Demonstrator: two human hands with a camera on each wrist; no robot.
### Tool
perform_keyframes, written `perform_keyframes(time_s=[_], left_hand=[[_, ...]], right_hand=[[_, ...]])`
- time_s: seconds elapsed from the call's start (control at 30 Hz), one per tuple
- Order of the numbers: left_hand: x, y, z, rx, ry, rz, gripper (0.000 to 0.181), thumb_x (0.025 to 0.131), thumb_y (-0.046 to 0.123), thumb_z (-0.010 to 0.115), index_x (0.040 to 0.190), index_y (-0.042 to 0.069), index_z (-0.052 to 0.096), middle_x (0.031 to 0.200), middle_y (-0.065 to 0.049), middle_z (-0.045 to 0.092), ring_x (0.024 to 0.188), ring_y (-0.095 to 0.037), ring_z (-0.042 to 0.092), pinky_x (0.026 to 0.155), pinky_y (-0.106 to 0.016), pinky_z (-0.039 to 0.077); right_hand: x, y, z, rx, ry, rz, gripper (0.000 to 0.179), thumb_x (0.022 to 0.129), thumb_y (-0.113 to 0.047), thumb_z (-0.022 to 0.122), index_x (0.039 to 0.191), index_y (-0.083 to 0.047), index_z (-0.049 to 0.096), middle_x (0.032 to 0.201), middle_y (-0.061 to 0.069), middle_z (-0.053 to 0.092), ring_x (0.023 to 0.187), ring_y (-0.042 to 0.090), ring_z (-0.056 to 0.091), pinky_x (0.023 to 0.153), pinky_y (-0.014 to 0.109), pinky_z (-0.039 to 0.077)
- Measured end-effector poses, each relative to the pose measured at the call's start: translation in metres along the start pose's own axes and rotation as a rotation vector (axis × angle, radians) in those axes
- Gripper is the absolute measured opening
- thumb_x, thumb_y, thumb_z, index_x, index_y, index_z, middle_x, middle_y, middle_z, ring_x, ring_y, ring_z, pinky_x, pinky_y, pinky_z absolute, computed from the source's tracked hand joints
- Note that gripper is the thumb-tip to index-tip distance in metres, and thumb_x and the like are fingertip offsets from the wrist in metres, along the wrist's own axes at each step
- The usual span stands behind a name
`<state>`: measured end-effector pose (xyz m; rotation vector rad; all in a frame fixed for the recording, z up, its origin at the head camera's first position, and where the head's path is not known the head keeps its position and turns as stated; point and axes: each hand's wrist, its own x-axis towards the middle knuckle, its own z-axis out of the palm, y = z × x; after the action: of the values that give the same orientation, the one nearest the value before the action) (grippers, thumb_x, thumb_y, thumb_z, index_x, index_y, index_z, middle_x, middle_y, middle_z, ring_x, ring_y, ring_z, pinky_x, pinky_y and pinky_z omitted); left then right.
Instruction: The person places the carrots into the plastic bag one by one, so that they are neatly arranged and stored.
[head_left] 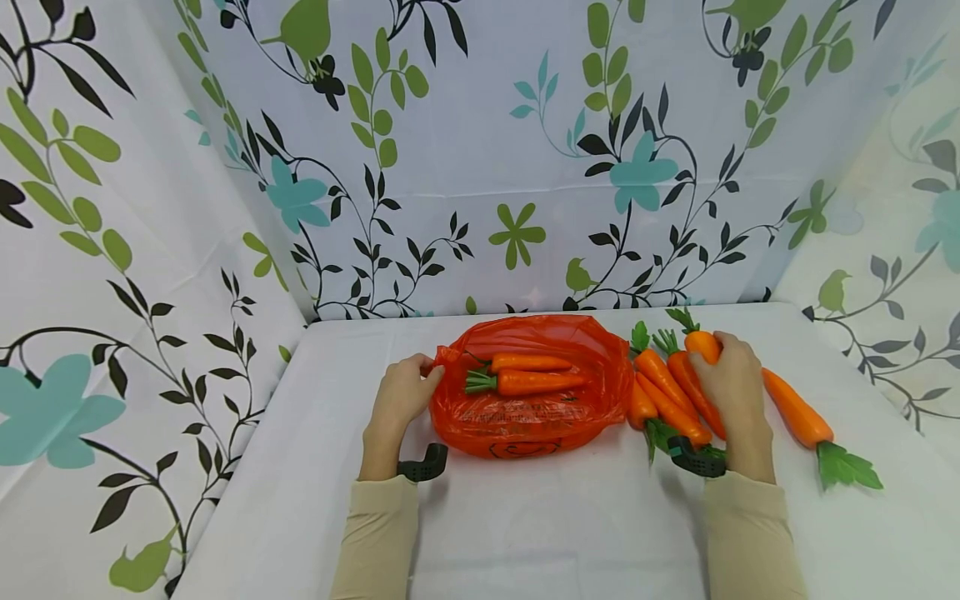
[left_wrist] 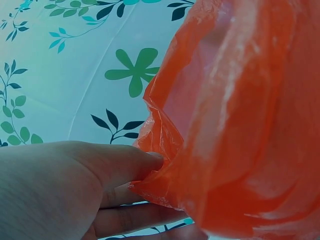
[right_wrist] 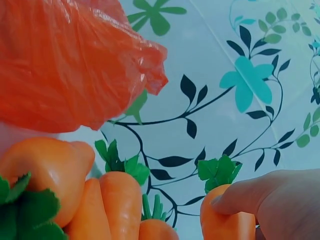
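Observation:
A red plastic bag (head_left: pixel 517 437) lies open on the table, with two orange carrots (head_left: pixel 543 383) inside, their tops toward the left. My left hand (head_left: pixel 401 396) pinches the bag's left edge between thumb and fingers; the left wrist view shows the crumpled rim (left_wrist: pixel 162 137) under the thumb. To the right of the bag, my right hand (head_left: pixel 735 387) grips a carrot (right_wrist: pixel 212 222) near its leafy green top. Several loose carrots (head_left: pixel 663 396) lie bunched between the bag and that hand. Much of the gripped carrot is hidden behind the hand in the head view.
One more carrot (head_left: pixel 798 412) lies right of my right hand, leaves toward the front right. A white cloth covers the table (head_left: pixel 525 533). Leaf-patterned curtains (head_left: pixel 465 192) hang behind and at both sides.

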<state>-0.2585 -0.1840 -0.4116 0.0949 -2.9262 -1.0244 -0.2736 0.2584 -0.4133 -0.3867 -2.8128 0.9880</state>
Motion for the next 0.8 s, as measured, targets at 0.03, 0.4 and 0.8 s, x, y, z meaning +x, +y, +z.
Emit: perform_keyframes(time_s=[0.03, 0.4, 0.8], left_hand=[[0.000, 0.000, 0.000, 0.001, 0.001, 0.001, 0.037, 0.100, 0.031, 0.056, 0.122, 0.002, 0.066, 0.113, -0.014, 0.072, 0.095, -0.027, 0.065, 0.089, -0.044, 0.059], [-0.001, 0.000, 0.000, 0.006, 0.005, 0.006, 0.036, 0.100, 0.030, 0.056, 0.121, 0.001, 0.066, 0.112, -0.015, 0.073, 0.095, -0.027, 0.065, 0.087, -0.044, 0.059], [0.000, 0.000, 0.000, 0.004, 0.001, -0.001, 0.037, 0.100, 0.030, 0.056, 0.122, 0.002, 0.066, 0.114, -0.015, 0.072, 0.096, -0.028, 0.065, 0.088, -0.044, 0.059]], right_hand=[[0.000, -0.001, 0.000, -0.002, 0.002, -0.009, 0.068, 0.101, -0.030, 0.050, 0.153, 0.008, 0.027, 0.144, 0.037, 0.038, 0.122, 0.049, 0.040, 0.106, 0.064, 0.043], [-0.003, -0.015, 0.004, 0.003, -0.006, -0.041, 0.067, 0.101, -0.028, 0.050, 0.153, 0.008, 0.027, 0.145, 0.037, 0.038, 0.124, 0.049, 0.041, 0.107, 0.063, 0.043], [-0.003, -0.021, 0.005, 0.011, -0.019, -0.073, 0.066, 0.100, -0.027, 0.051, 0.153, 0.006, 0.029, 0.147, 0.035, 0.038, 0.127, 0.048, 0.042, 0.107, 0.062, 0.043]])
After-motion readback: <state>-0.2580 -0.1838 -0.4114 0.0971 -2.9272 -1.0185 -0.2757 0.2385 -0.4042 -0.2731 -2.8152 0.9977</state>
